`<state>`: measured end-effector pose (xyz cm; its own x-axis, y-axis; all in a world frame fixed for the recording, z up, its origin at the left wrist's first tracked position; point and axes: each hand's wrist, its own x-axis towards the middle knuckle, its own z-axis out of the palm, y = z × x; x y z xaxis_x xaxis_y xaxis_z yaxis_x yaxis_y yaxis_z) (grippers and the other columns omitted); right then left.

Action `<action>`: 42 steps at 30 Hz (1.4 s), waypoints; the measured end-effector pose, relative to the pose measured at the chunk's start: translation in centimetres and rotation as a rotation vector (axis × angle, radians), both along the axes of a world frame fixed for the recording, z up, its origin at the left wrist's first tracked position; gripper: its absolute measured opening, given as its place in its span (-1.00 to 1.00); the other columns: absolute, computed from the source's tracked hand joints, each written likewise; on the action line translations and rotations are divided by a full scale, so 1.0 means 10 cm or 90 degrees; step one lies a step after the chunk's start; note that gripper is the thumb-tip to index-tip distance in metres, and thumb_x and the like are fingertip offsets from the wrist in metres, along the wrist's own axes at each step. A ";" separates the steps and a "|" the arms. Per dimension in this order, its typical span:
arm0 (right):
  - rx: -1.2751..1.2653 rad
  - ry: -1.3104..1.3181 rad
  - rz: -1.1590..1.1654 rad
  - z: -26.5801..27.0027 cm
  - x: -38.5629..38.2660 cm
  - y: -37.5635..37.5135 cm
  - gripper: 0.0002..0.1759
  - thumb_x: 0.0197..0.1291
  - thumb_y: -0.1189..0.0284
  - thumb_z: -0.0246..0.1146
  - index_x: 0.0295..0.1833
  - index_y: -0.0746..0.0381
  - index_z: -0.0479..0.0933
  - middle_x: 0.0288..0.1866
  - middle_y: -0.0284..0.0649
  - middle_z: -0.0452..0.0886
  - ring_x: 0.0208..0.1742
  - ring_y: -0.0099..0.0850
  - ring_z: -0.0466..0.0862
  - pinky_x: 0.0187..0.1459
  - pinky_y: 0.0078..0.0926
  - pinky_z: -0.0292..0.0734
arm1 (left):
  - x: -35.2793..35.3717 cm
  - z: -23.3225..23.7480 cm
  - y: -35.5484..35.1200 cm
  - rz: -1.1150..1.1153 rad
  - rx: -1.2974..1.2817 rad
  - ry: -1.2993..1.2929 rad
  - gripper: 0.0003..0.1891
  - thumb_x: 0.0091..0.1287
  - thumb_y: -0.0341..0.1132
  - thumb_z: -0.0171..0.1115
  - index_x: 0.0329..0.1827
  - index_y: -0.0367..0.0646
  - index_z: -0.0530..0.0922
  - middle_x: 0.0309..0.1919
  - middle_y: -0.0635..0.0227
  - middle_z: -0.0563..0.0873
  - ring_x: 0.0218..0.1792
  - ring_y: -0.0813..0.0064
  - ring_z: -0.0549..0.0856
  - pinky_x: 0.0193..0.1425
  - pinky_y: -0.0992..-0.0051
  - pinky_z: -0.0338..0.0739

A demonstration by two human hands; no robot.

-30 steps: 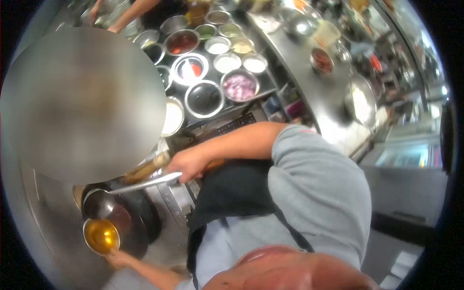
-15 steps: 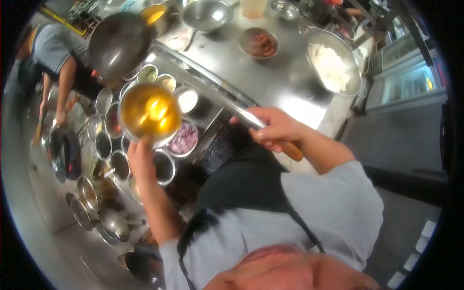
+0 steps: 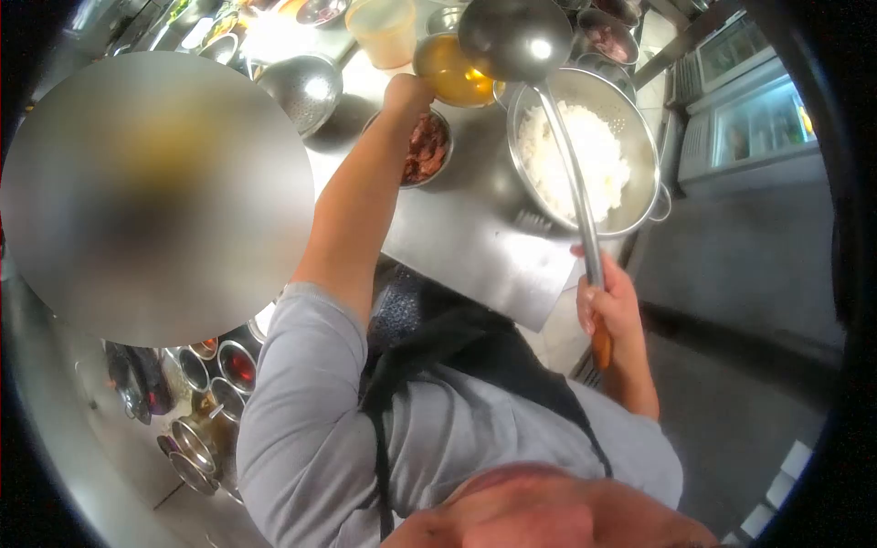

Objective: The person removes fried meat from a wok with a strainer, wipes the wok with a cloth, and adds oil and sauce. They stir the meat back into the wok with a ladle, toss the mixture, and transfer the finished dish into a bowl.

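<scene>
White rice [image 3: 571, 160], orange-brown ladle grip [image 3: 601, 347], black apron [image 3: 480, 352] (grey shirt [image 3: 301, 429], too).

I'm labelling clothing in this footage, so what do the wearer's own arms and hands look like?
The left hand and right hand are bare; I can make out no gloves, rings or wristbands. The left sleeve is short, loose and light grey, leaving the forearm uncovered. The right sleeve is the same grey. I see no markings on either.

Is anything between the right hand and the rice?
Yes: the colander's near rim stands between the right hand and the rice. The ladle in that hand also crosses in front of the rice.
</scene>
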<state>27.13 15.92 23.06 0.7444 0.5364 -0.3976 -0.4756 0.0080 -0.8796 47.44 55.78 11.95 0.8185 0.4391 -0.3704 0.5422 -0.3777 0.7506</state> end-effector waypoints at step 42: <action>0.015 -0.426 1.455 0.08 -5.91 3.40 -0.45 0.13 0.43 0.15 0.28 0.30 0.39 -0.47 -0.18 0.60 -0.61 -0.36 0.59 -0.52 -0.43 0.50 | -10.87 0.79 -3.26 1.630 0.410 -0.088 -0.89 0.20 -0.37 0.18 -0.34 -0.24 0.56 -0.48 0.25 0.63 -0.57 0.41 0.62 -0.43 0.43 0.55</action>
